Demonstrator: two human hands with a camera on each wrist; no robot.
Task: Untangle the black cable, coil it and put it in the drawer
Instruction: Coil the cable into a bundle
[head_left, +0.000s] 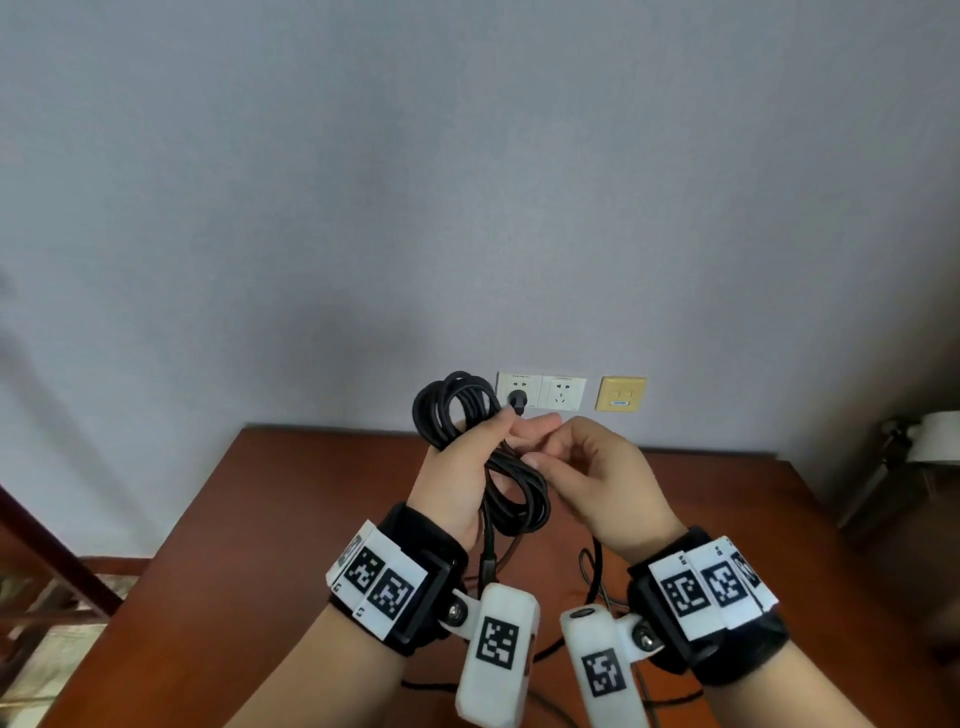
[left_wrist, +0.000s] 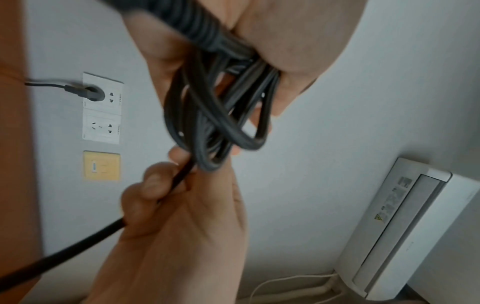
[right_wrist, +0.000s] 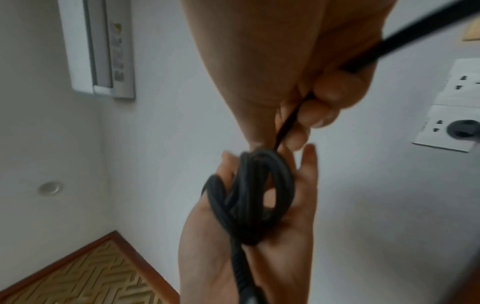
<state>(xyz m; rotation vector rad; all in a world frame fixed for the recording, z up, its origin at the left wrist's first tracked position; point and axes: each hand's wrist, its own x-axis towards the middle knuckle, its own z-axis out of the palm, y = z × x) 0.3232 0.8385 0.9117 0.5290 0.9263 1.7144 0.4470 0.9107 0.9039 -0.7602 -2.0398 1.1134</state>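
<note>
The black cable (head_left: 457, 410) is bunched into several loops, held up above the wooden table (head_left: 291, 519). My left hand (head_left: 467, 467) grips the middle of the bundle (left_wrist: 213, 115), with loops sticking out above and below the fist. My right hand (head_left: 587, 467) pinches a single strand (left_wrist: 179, 179) of the same cable right beside the bundle (right_wrist: 254, 195). That strand (right_wrist: 415, 37) runs back past my right wrist toward the table. The drawer is not in view.
Two white wall sockets (head_left: 540, 391) and a yellow plate (head_left: 622, 394) sit on the wall behind the table; a black plug (head_left: 518, 400) is in the left socket. Loose cable (head_left: 592, 566) lies on the table under my wrists. A white air-conditioning unit (left_wrist: 405, 226) stands to the right.
</note>
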